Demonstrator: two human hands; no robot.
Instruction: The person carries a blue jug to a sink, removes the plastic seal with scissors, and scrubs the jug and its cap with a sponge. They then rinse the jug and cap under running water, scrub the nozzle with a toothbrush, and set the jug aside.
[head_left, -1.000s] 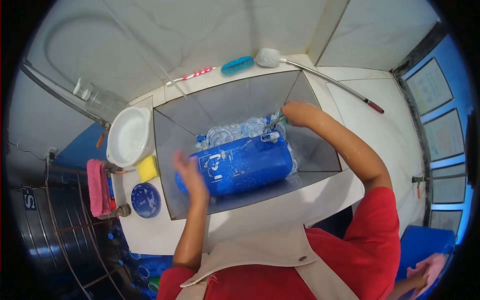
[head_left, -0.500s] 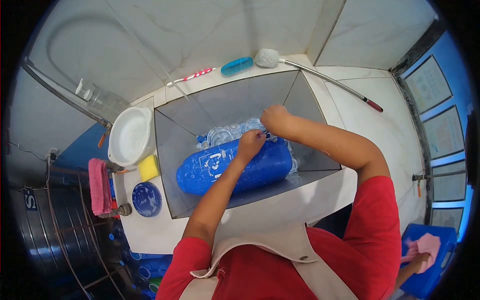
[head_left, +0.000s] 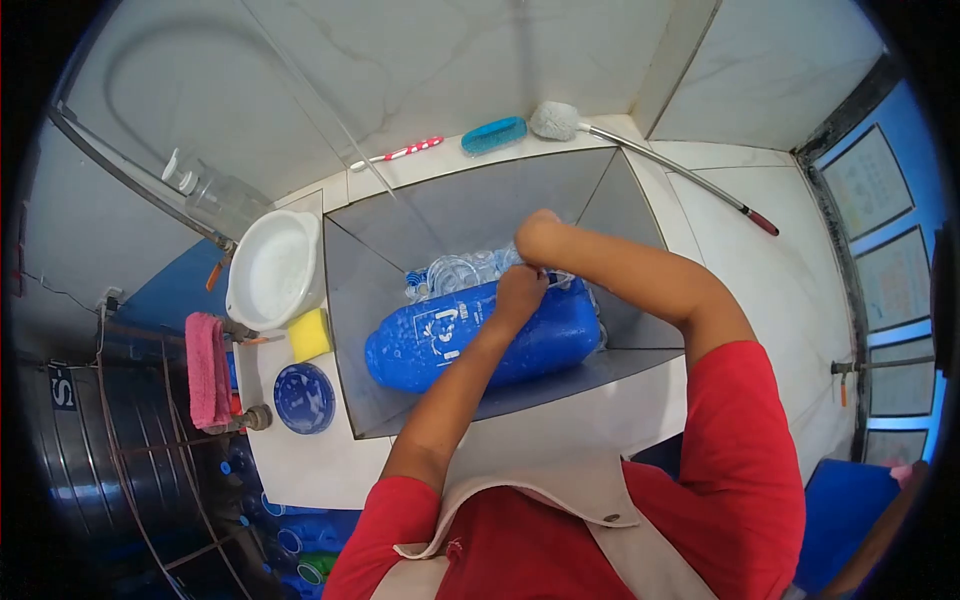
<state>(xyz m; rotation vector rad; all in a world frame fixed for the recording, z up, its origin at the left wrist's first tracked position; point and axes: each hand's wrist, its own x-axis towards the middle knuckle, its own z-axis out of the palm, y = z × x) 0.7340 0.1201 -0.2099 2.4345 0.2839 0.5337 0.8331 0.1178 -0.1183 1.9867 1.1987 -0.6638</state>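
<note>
A large blue plastic water container (head_left: 440, 345) with white lettering lies on its side in the grey sink (head_left: 400, 205). Clear plastic pieces with blue-striped parts (head_left: 455, 272) sit behind it, partly covered by it and by my hands. My left hand (head_left: 520, 293) is closed just above the container's upper side, fingers bent toward the other hand. Close beside it, my right hand (head_left: 538, 237) is closed and bent down at the wrist, over the clear pieces. Whatever the fingers pinch is too small or hidden to name.
Left of the sink are a white basin (head_left: 272, 272), a yellow sponge (head_left: 310, 335), a blue lid (head_left: 304, 398) and a pink towel (head_left: 208, 370). A toothbrush (head_left: 400, 152), blue brush (head_left: 494, 135) and long-handled brush (head_left: 660, 160) line the back ledge. Another person's arm (head_left: 880, 535) shows at right.
The view has shifted slightly, moving the sink a little right in the picture. My hands stay close together over the container. The other person's arm at right has moved toward the edge.
</note>
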